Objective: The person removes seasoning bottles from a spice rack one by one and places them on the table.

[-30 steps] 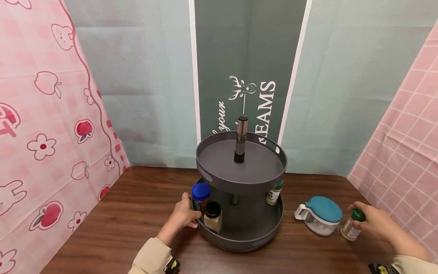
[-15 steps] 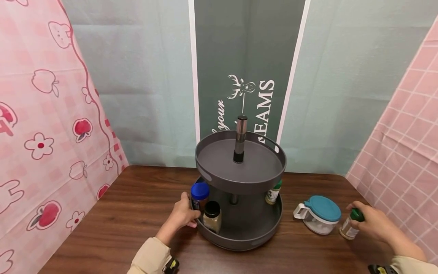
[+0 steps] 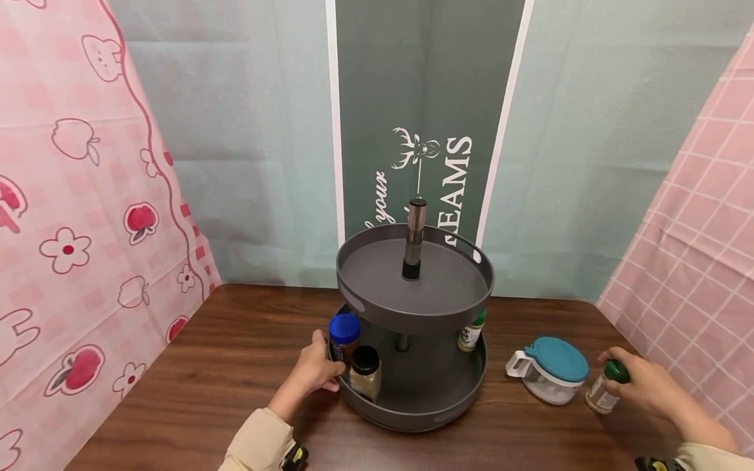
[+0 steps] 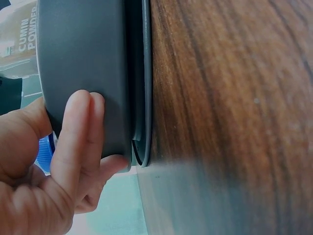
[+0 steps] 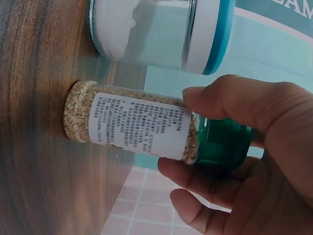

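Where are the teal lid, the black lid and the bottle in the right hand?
Teal lid point(image 3: 561, 358): head view, on its top.
Black lid point(image 3: 365, 357): head view, on its top.
Green-capped bottle point(image 5: 146, 125): right wrist view, on its label.

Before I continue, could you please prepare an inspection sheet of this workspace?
Surface: brown wood-grain table.
Job's things: held green-capped jar; lower tray, bearing blue-capped jar, black-capped jar and second green-capped jar; upper tray above.
Clutter: teal-lidded container beside the held jar.
Left grip: pinches the lower tray's wall.
Right grip: holds the jar's capped end.
Cables: nothing seen.
Surroundings: pink patterned cloth left, grey-green backdrop behind, pink grid cloth right.
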`<state>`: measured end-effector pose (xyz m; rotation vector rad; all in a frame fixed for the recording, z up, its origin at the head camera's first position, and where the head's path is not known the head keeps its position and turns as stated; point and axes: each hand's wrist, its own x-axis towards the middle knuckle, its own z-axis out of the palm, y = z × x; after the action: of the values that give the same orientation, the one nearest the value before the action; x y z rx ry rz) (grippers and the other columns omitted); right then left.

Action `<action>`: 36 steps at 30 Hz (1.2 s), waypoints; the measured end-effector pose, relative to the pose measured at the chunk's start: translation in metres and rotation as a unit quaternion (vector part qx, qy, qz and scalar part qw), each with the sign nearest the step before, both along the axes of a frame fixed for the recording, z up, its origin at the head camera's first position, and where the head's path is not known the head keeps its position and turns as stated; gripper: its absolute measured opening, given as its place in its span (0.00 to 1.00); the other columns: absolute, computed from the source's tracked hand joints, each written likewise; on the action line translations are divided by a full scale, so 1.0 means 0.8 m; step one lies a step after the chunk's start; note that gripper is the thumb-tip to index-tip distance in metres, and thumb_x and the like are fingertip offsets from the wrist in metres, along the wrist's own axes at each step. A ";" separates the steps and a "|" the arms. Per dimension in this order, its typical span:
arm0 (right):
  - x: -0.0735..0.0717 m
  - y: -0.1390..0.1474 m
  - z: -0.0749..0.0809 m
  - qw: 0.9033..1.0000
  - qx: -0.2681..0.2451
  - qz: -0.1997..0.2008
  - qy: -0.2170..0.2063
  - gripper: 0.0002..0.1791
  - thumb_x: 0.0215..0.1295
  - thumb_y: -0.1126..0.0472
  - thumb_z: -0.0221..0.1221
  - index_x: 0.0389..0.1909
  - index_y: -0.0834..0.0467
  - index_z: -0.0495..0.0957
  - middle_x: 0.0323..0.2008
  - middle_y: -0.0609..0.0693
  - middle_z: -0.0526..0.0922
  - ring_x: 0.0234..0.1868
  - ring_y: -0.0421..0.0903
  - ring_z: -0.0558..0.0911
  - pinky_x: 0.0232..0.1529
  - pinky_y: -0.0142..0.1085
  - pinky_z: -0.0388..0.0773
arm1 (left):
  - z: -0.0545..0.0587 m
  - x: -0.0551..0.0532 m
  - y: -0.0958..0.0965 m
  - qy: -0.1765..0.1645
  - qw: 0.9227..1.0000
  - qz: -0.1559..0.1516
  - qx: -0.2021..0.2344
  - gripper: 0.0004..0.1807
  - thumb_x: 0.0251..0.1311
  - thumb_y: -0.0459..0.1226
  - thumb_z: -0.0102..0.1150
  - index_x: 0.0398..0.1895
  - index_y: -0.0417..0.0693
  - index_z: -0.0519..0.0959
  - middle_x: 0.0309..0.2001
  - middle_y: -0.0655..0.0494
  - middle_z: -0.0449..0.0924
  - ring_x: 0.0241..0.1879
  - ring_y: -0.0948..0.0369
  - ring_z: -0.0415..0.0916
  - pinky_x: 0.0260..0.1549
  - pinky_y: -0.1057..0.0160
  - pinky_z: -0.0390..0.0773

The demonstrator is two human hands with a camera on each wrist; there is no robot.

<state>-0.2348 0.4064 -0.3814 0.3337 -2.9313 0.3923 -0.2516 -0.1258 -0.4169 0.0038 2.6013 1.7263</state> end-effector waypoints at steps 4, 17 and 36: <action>0.001 0.003 0.000 1.000 0.000 0.006 -0.004 0.20 0.47 0.64 0.66 0.42 0.64 0.72 0.29 0.57 0.78 0.26 0.50 0.74 0.24 0.45 0.68 | -0.001 0.000 0.001 0.001 1.000 -0.001 -0.001 0.29 0.39 0.20 0.57 0.47 0.33 0.56 0.29 0.32 0.69 0.09 0.55 0.74 0.12 0.58 0.76; 0.008 -0.007 0.014 0.999 0.021 0.033 0.013 0.29 0.47 0.62 0.68 0.49 0.71 0.72 0.36 0.68 0.76 0.34 0.64 0.76 0.28 0.53 0.71 | 0.000 0.002 -0.002 -0.004 1.000 0.005 -0.004 0.31 0.40 0.20 0.58 0.50 0.33 0.56 0.29 0.31 0.69 0.09 0.55 0.73 0.11 0.58 0.76; 0.016 -0.077 0.047 0.993 0.031 0.068 0.094 0.21 0.47 0.64 0.69 0.44 0.65 0.76 0.35 0.61 0.79 0.33 0.59 0.79 0.32 0.52 0.73 | 0.004 0.000 0.002 0.001 1.000 -0.004 0.004 0.26 0.39 0.20 0.56 0.44 0.33 0.57 0.25 0.35 0.70 0.09 0.56 0.74 0.12 0.59 0.76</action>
<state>-0.2219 0.3450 -0.3435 0.5490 -2.7492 0.2727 -0.2513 -0.1243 -0.4141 0.0173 2.5913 1.7359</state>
